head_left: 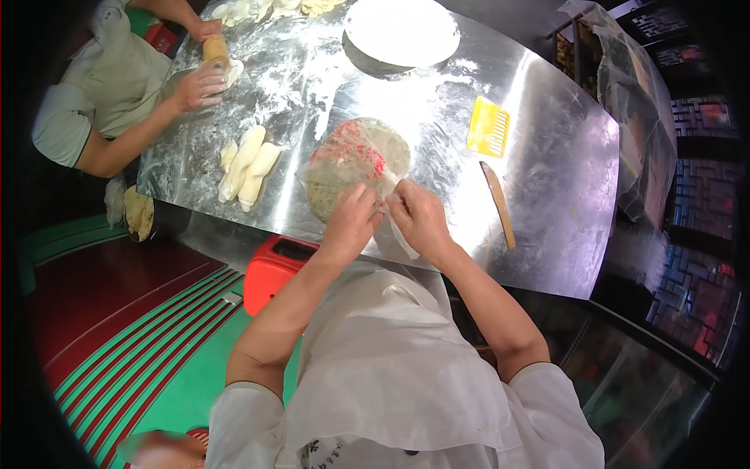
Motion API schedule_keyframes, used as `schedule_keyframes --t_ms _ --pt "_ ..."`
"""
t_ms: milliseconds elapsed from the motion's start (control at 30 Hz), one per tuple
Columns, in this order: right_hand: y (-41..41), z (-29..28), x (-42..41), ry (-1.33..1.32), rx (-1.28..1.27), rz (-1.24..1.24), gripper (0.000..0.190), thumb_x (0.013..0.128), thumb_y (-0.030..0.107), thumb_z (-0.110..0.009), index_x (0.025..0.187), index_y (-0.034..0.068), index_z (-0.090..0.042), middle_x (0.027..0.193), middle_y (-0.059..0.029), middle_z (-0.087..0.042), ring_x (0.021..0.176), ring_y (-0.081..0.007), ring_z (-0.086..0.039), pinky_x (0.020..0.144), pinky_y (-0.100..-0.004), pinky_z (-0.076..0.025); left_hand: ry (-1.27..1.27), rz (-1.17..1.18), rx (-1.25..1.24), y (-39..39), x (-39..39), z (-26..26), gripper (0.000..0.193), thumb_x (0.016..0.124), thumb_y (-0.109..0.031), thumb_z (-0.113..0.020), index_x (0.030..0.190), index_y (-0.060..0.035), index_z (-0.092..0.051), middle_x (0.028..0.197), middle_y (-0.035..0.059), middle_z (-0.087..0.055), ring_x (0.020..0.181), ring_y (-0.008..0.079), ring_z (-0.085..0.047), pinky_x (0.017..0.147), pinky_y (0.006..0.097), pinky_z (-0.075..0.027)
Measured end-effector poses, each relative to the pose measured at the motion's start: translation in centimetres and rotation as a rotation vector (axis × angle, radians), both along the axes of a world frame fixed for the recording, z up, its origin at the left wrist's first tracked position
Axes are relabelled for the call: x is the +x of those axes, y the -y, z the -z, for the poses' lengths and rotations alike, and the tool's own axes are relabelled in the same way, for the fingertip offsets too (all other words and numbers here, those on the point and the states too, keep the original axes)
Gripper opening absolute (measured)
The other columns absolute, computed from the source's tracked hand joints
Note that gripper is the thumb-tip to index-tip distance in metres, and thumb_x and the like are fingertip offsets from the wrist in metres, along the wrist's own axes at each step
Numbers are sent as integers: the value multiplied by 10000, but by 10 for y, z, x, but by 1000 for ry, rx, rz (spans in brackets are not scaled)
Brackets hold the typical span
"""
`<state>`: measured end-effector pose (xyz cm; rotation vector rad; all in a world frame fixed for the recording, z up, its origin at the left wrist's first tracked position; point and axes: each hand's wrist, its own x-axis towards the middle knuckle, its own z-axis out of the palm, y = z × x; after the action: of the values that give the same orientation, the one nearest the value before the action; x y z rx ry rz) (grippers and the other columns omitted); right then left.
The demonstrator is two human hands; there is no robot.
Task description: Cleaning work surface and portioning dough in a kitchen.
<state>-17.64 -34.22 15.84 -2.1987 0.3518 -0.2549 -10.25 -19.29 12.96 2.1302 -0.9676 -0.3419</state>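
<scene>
A clear plastic bag [358,153] with red printing lies on the metal table, around or over a round, flat, speckled flatbread or dough disc [394,140]. My left hand [353,218] pinches gathered plastic near the bag's front edge. Close beside it, my right hand [423,218] grips the twisted end of the same bag, and a loose strip of plastic trails below toward my apron. How far the disc sits inside the bag I cannot tell. My fingers partly hide the pinched plastic.
Right of the bag lie a yellow plastic scraper [487,127] and a narrow wooden-looking strip [498,205]. Dough rolls [249,167] rest at left. A co-worker's hands [202,88] hold a rolling pin over dough. A large white round pan [402,32] stands behind; a red stool [272,272] is below.
</scene>
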Motion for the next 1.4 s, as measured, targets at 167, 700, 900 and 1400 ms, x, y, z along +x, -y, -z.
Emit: schedule_keyframes --t_ms 167,700,900,1400 --pt "14 -42 6 135 274 1 156 938 112 -590 828 9 -549 704 -51 -535 653 -110 -504 602 -263 -423 -25 -106 -9 -8 0 3 205 761 -25 -658 935 -16 -551 969 162 -559 962 374 -534 819 449 -432" --pt "21 47 11 12 -280 -20 97 844 125 -579 918 66 -556 877 -131 -578 839 -340 -598 645 -435 -475 -193 -602 -289 -82 -26 30 74 886 -43 -605 912 20 -576 880 87 -596 732 151 -573 686 267 -465" --pt "79 100 -37 -208 318 383 156 901 110 -477 907 13 -599 706 -52 -582 626 -115 -552 567 -273 -452 -798 -1081 -755 -116 -21 52 162 929 -87 -584 1064 2 -592 952 26 -605 761 103 -557 653 260 -463" --pt "-30 13 12 20 -423 -569 312 753 21 -598 1063 49 -611 984 -89 -631 938 -271 -605 773 -377 -496 258 -303 -154 -66 -9 -38 203 836 -35 -615 1039 -33 -617 956 93 -639 938 262 -589 907 365 -405"
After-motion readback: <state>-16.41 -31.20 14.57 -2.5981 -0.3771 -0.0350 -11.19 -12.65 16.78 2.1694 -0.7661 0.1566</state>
